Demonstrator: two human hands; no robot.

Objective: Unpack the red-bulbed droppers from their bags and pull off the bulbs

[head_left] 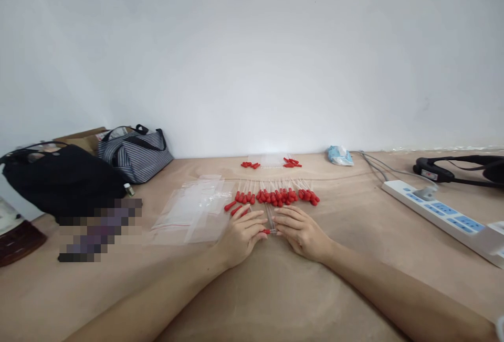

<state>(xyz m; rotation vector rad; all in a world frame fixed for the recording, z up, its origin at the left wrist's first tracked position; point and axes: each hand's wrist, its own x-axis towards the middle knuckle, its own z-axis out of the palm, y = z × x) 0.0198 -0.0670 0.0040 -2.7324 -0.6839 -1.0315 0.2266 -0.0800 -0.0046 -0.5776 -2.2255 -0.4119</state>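
Note:
My left hand (pixel 243 232) and my right hand (pixel 302 230) rest side by side on the tan table (pixel 275 289), fingers bent and pointing toward each other. Between their fingertips lie a few clear droppers with a red bulb (pixel 268 231); both hands pinch or press them. Just beyond the hands a row of several clear droppers with red bulbs (pixel 275 195) lies across the table. Further back lie two small groups of red-bulbed droppers (pixel 271 163). Clear zip bags (pixel 192 208) lie left of my left hand.
A black bag (pixel 59 179) and a striped bag (pixel 134 153) stand at the left by the wall. A white power strip (pixel 441 213) with cables, a black headset (pixel 460 168) and a blue tissue pack (pixel 339 155) lie at the right. A blurred patch (pixel 100 229) covers something at the left.

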